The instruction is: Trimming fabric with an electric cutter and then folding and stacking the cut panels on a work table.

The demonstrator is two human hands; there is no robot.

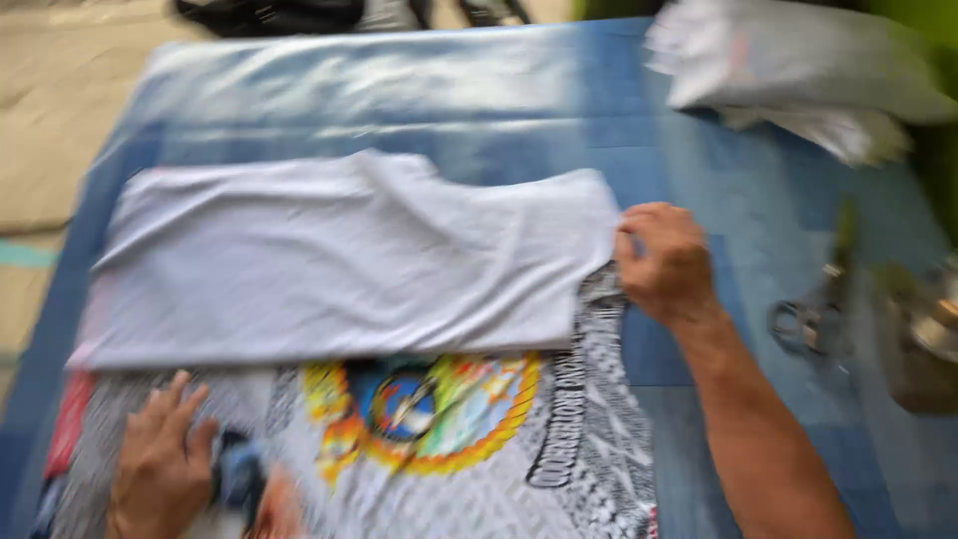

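Blue sheeting covers the work table [699,180], where a printed shirt [479,469] lies flat with its upper half folded down as a plain white panel [339,269] across the round, bright emblem [424,409]. At the panel's right end, the right hand [667,262] pinches the fabric edge between thumb and curled fingers. Below the panel's left end, the left hand [160,464] lies spread and flat on the patterned cloth, pinning it down. Right of the shirt, scissors [813,319] rest on the blue cover, with a stack of white bags [798,70] beyond them near the table's far corner. Judging from the rippled fold, the crease would sit truer if the pinching hand drew the edge taut and level while the flat palm held firm. Motion blur hides finer detail.
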